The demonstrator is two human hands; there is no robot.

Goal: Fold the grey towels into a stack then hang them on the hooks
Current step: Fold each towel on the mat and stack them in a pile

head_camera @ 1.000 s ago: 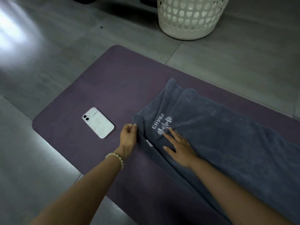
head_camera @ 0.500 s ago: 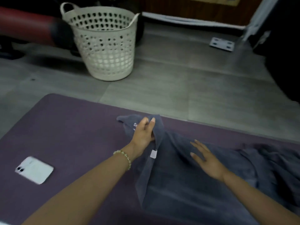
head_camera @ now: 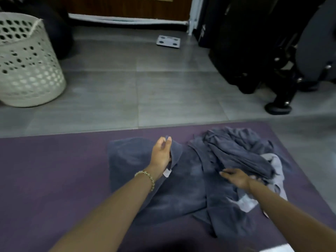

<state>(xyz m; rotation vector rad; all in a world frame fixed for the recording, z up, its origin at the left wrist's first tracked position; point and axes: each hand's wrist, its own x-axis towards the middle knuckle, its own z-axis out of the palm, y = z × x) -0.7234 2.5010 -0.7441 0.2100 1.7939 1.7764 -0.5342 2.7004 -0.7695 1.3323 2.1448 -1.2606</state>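
Right, from the head camera, the left hand [head_camera: 161, 155] is hovering over the purple exercise mat [head_camera: 54, 170] and pinching a raised edge of the dark grey terry towel [head_camera: 163, 197] between thumb and fingertips, the other fingers curling loosely. A string of pale beads, the bracelet [head_camera: 147, 177], is sitting on that wrist. Just below the hand a small white sewn-in label [head_camera: 167, 173] is dangling from the towel's hem, but any writing on it is too blurred to read.

The towel itself is lying mid-mat, partly doubled over, its near end spreading towards the camera. The right hand [head_camera: 236, 178] is resting palm down on the cloth, fingers stretched out and gripping nothing, right at the foot of the crumpled heap of grey towels [head_camera: 236, 148] that is sitting at the mat's right end. A paler grey cloth [head_camera: 274, 160] is poking out of that heap. A pale printed patch [head_camera: 245, 202] is showing beside the right forearm, again illegible.

Beyond the mat, the grey tiled floor [head_camera: 127, 97] is carrying a cream perforated plastic laundry basket [head_camera: 27, 70] at far left and a white bathroom scale [head_camera: 168, 41] near the back wall. Black gym equipment [head_camera: 272, 51] is standing at upper right.
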